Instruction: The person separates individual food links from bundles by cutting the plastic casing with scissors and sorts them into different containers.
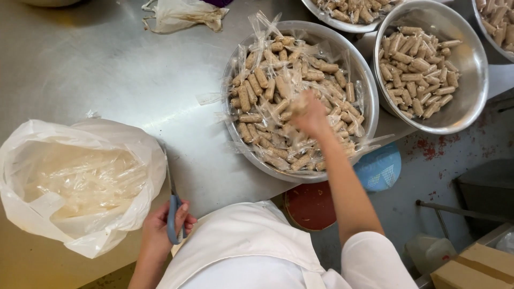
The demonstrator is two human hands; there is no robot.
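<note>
Two hands at work: our left hand (160,230) has its grip closed on blue-handled scissors (173,206) at the bench (107,69) edge, beside a white bag (80,176); our blurred right hand (309,115) reaches into the steel bowl (369,101) of wrapped rolls (257,85), grip unclear.

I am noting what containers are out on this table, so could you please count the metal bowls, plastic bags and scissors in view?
Metal bowls holding rolls: 4 (the big bowl under the right hand, one beside it, two cut off at the top edge)
Plastic bags: 2 (large, small crumpled)
Scissors: 1, in the left hand
Total: 7
</note>
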